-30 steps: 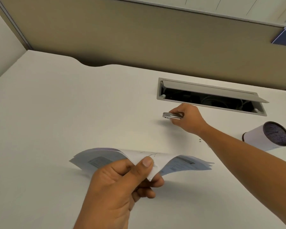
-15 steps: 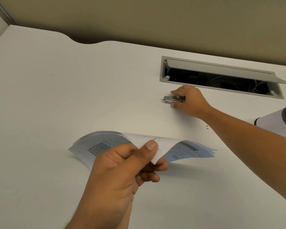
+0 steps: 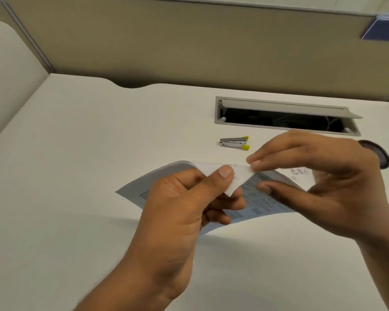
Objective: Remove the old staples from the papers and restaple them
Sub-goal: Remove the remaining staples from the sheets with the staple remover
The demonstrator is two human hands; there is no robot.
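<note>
My left hand (image 3: 184, 205) pinches the folded-up corner of a stack of printed papers (image 3: 142, 187) above the white desk. A thin old staple (image 3: 234, 169) sticks out of that corner, just right of my thumb. My right hand (image 3: 310, 176) is at the same corner, its fingertips on the paper edge beside the staple and its thumb under the sheets. A small metal staple remover with yellow tips (image 3: 234, 142) lies alone on the desk behind the papers. Several loose pulled staples (image 3: 298, 171) lie on the desk behind my right hand.
An open cable tray with a grey flap (image 3: 285, 108) is set into the desk (image 3: 76, 153) at the back right. A round dark-topped object (image 3: 375, 153) shows partly behind my right hand. A beige partition wall (image 3: 189, 46) rises behind the desk.
My right hand let go of the staple remover on the desk and came back to the paper corner held by my left hand. The camera tilted up.
</note>
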